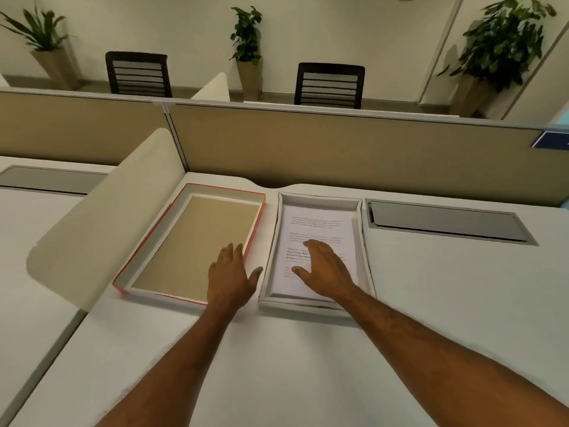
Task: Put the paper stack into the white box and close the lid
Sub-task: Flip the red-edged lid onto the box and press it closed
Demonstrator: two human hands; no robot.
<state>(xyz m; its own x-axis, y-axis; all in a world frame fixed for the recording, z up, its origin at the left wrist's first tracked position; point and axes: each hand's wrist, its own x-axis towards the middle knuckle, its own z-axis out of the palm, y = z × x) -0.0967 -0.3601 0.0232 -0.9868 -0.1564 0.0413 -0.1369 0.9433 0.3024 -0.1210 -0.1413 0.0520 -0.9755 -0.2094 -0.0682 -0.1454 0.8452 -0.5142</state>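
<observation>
White desk (431, 303), head cam view: white box (366, 263) sits open near the back edge, w/ the paper stack (320, 229) already lying flat inside it, printed text facing up. Just left of the box, almost touching, is the lid (191, 241), upside down, red outer edge, brown cardboard inside, nothing in it. Right hand (326, 272) is palm-down on the paper stack, fingers spread wide & flat, thumb out to the left, not gripping anything. Left hand (231, 275) is over the near right corner of the lid, fingers open and loosely fanned, thumb pointing toward the box; can't tell if it's touching the lid or just above it. Both forearms bare, reaching in from the near edge. Beige partition (338, 143) runs behind the desk, grey cable flap (446, 220) to the right of the box. Beyond the partition: two black chairs (329, 84) and potted plants (246, 35) by the wall.
</observation>
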